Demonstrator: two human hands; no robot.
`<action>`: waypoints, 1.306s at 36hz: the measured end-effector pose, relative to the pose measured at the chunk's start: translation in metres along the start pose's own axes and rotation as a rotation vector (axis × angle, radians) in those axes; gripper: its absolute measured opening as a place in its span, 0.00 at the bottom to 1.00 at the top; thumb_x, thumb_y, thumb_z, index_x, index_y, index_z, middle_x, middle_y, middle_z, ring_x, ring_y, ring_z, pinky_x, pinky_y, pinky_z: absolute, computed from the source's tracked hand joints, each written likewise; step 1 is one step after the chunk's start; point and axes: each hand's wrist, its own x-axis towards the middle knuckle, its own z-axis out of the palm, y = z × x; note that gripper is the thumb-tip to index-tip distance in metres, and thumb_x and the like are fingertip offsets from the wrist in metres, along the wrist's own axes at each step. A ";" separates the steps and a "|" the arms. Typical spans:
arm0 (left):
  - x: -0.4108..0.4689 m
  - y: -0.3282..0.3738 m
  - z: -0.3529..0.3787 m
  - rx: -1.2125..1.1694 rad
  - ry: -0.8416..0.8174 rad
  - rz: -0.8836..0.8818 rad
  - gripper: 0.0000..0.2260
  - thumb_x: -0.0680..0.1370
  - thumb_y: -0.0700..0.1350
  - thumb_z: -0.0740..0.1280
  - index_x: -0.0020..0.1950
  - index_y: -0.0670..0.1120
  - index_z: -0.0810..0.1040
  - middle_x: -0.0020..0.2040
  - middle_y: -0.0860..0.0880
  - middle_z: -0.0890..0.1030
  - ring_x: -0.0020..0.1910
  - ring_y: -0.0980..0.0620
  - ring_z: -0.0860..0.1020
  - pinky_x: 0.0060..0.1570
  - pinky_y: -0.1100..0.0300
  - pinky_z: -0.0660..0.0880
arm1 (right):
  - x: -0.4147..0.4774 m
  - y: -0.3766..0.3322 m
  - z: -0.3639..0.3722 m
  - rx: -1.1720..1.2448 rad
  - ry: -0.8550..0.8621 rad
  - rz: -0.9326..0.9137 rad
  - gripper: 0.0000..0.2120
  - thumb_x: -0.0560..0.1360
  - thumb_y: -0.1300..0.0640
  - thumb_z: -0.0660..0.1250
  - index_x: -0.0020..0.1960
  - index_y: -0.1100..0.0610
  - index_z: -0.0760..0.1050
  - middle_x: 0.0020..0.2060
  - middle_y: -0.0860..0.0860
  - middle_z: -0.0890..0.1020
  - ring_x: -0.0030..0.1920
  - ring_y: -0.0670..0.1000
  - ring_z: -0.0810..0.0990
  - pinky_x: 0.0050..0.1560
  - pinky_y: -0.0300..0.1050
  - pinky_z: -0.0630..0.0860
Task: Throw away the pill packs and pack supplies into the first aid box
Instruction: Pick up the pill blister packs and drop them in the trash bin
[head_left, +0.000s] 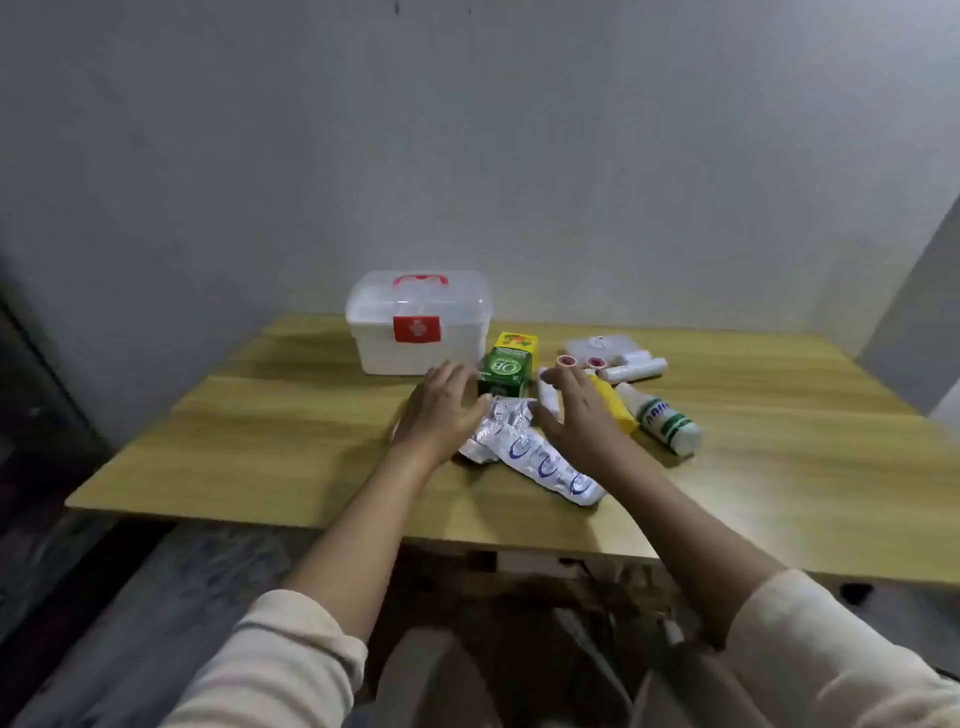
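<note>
We see a wooden table against a grey wall. The first aid box, translucent white plastic with a red handle, stands closed at the back. The crinkled silver pill packs lie between our hands: the left hand and the right hand both hover spread wide, holding nothing. A green carton sits just behind the packs; a yellow box, a white bottle and tape rolls crowd the right.
</note>
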 end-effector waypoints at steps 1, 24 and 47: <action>-0.004 -0.001 0.004 -0.015 -0.058 -0.034 0.15 0.77 0.48 0.63 0.60 0.42 0.73 0.60 0.44 0.75 0.61 0.46 0.71 0.55 0.59 0.64 | -0.007 0.001 0.004 -0.003 -0.029 0.015 0.18 0.76 0.54 0.63 0.62 0.61 0.69 0.60 0.57 0.73 0.61 0.56 0.71 0.57 0.44 0.67; -0.007 -0.001 0.024 -0.337 -0.331 -0.291 0.17 0.71 0.44 0.72 0.58 0.48 0.75 0.64 0.45 0.72 0.59 0.49 0.73 0.56 0.56 0.72 | -0.032 0.013 -0.001 -0.119 -0.189 0.184 0.26 0.68 0.47 0.73 0.62 0.51 0.70 0.59 0.50 0.76 0.59 0.51 0.75 0.55 0.48 0.74; 0.037 0.043 -0.034 -0.695 -0.158 -0.209 0.15 0.72 0.34 0.70 0.58 0.42 0.77 0.60 0.45 0.78 0.65 0.48 0.73 0.63 0.54 0.71 | 0.000 0.032 -0.108 0.364 0.156 0.237 0.19 0.70 0.68 0.67 0.59 0.55 0.77 0.48 0.49 0.79 0.36 0.44 0.77 0.29 0.25 0.71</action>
